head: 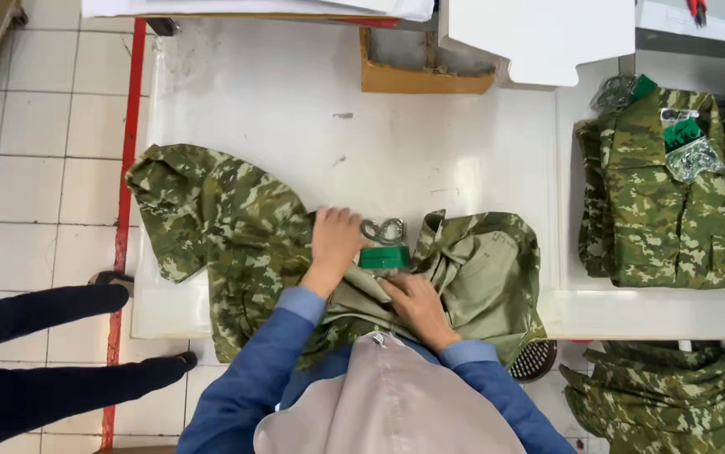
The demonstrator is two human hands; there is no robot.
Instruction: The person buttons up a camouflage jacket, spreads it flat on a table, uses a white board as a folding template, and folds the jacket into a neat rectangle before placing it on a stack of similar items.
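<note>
Camouflage cloth, green and tan, is spread across a white table [278,92], and this jacket [228,219] serves as the landmark for everything else. Nearest the camera, at the jacket's near edge, the right hand [417,307] is laid flat with fingers extended on the plain olive lining; nothing is enclosed by it. Just beyond, at the jacket's middle, the left hand [334,240] is pressed down with fingers curled loosely over the fabric, its tips just beside a green tag [383,257] and a small clear bag of metal pieces [382,229]; whether the cloth is pinched cannot be told. Both sleeves are blue.

Left of the jacket, pale floor tiles [34,168] and a red line [123,210] along the table's edge are seen, with two dark-clad legs [43,353] of another person stretched over them. Right of the jacket, one folded stack of camouflage clothes [656,193] is set on a second white surface, topped by two green tags with clear bags. Below that stack, a further heap [656,395] is seen. Beyond the jacket, one open cardboard box [421,71] and one white board [547,34] are placed at the table's far edge.
</note>
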